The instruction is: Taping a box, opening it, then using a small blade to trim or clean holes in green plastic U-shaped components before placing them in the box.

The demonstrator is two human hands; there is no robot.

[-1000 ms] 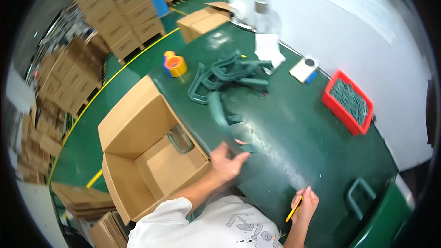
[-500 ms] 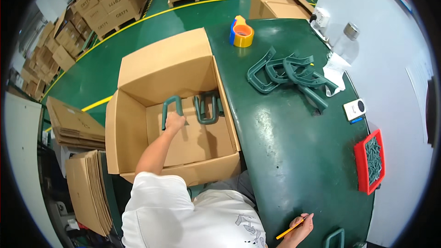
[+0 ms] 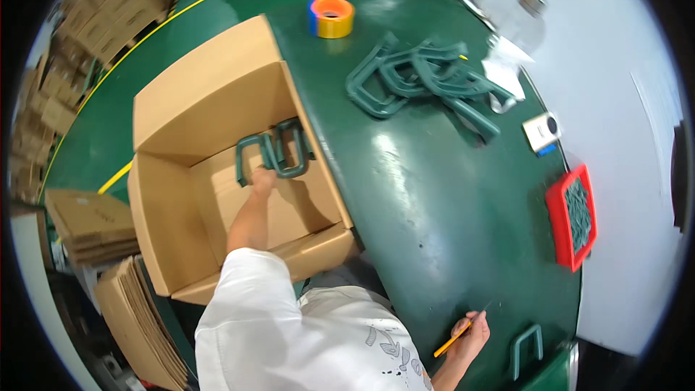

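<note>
My left hand (image 3: 263, 179) reaches down into the open cardboard box (image 3: 165, 217), its fingers closed around a green U-shaped handle (image 3: 240, 163). That handle lies beside other green handles (image 3: 300, 150) at the box's right side; I cannot tell whether they touch. Over the lower right of the table, my right hand (image 3: 472, 336) is closed on a slim orange utility knife (image 3: 449, 342), its thin tip sticking out past the fingers. One more green frame-shaped handle (image 3: 537, 340) is at the table's edge, right of that hand.
Several green handles (image 3: 427, 76) lie piled on the green table (image 3: 405, 232). An orange tape dispenser (image 3: 333, 18) stands at its far left corner. Along the wall are a red bin (image 3: 557, 224) of small green pieces, a white device (image 3: 541, 132) and a clear bottle (image 3: 523, 22). Flattened cartons (image 3: 141, 318) stand left.
My left hand has moved the held handle over toward the handles at the box's right side. My right hand still grips the knife. The whole view has shifted and turned somewhat.
</note>
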